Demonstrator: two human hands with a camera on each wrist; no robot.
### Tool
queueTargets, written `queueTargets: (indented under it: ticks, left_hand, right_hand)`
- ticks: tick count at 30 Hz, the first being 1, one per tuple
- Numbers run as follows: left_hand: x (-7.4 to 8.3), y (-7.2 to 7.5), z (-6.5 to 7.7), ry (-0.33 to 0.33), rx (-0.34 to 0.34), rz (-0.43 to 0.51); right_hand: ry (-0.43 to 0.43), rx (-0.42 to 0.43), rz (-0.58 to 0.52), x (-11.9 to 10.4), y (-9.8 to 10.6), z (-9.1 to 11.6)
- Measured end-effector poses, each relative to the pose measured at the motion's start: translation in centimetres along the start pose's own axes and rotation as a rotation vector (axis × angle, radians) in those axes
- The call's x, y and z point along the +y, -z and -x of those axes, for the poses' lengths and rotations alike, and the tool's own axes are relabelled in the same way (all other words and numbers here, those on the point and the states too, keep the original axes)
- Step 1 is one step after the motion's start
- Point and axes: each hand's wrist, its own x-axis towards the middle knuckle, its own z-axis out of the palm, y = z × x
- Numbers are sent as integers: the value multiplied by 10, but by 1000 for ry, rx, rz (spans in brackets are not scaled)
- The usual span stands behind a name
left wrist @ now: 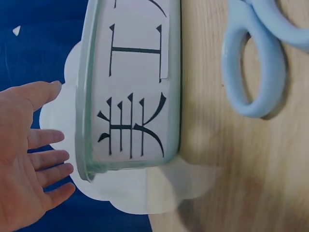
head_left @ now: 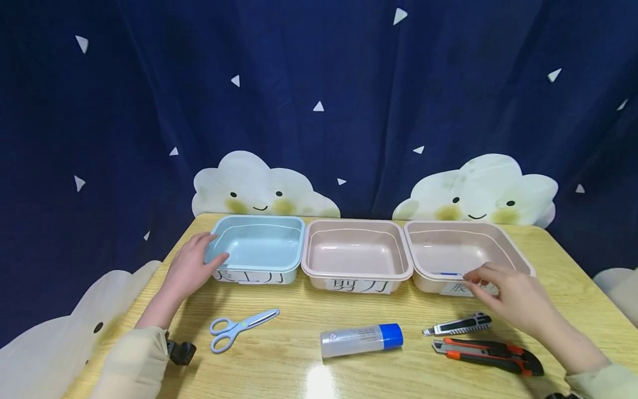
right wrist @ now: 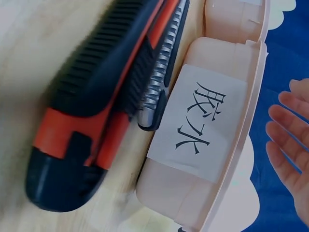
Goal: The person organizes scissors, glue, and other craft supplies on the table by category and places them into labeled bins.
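Observation:
My left hand [head_left: 191, 265] is at the left end of a light blue bin [head_left: 261, 220], fingers spread and thumb apart, fingertips overlapping its rim. In the left wrist view those fingers [left wrist: 50, 169] extend beside the bin's rim and hold nothing. My right hand [head_left: 508, 285] reaches over the front rim of the right pink bin [head_left: 466, 226], fingers loosely bent. A small blue strip [head_left: 450, 273] shows at that rim beside the fingertips; the rest of it is hidden. In the right wrist view the fingers [right wrist: 285, 130] look relaxed, with no object visible between them.
Between them stands another pink bin [head_left: 356, 224]. All three bins carry paper labels. In front lie light blue scissors [head_left: 241, 328], a clear glue bottle with a blue cap [head_left: 361, 339], a small grey-black utility knife [head_left: 458, 325] and a larger black-orange utility knife [head_left: 488, 356].

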Motion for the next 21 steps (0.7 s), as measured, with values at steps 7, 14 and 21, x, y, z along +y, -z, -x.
queueTargets:
  ticks: [7,14,21]
  left_hand:
    - [-6,-5,5,94,-25,63]
    - [-9,-9,13,147,-70,135]
    - [-10,-13,17,211,-111,224]
  right_hand:
    - [-17,-99,6,-4,-1,15]
    - [-33,-249,-33,-1,-6,29]
    - [-33,-376,-124,3,-11,38]
